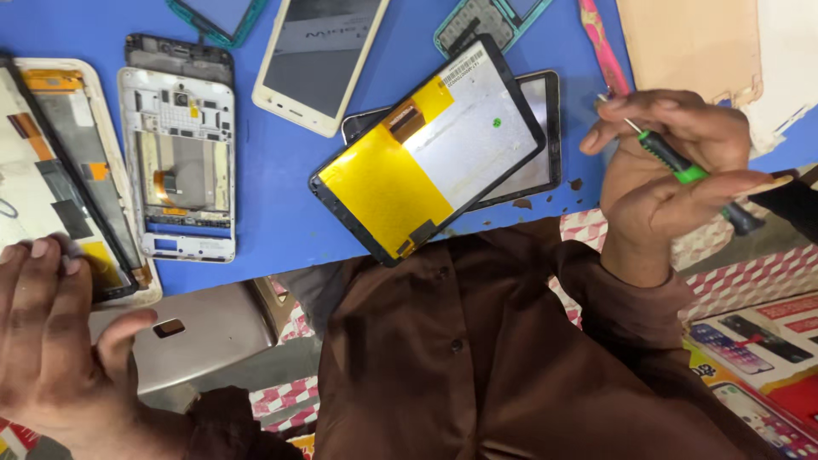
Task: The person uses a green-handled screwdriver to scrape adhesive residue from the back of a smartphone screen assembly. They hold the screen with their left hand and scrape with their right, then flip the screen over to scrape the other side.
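While your right hand (pixel 673 179) pinches the slim green-and-black screwdriver (pixel 686 170), tip raised off the blue tabletop (pixel 281 213), your left hand (pixel 51 332) lies open-fingered, steadying the cream-framed phone panel (pixel 94 170) at the table's edge, beside the white opened phone chassis (pixel 179 153).

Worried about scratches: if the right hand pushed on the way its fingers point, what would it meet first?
Probably the dark tablet frame under the yellow-backed screen panel; the right hand, holding a green-handled screwdriver, points left toward it. Depth unclear.
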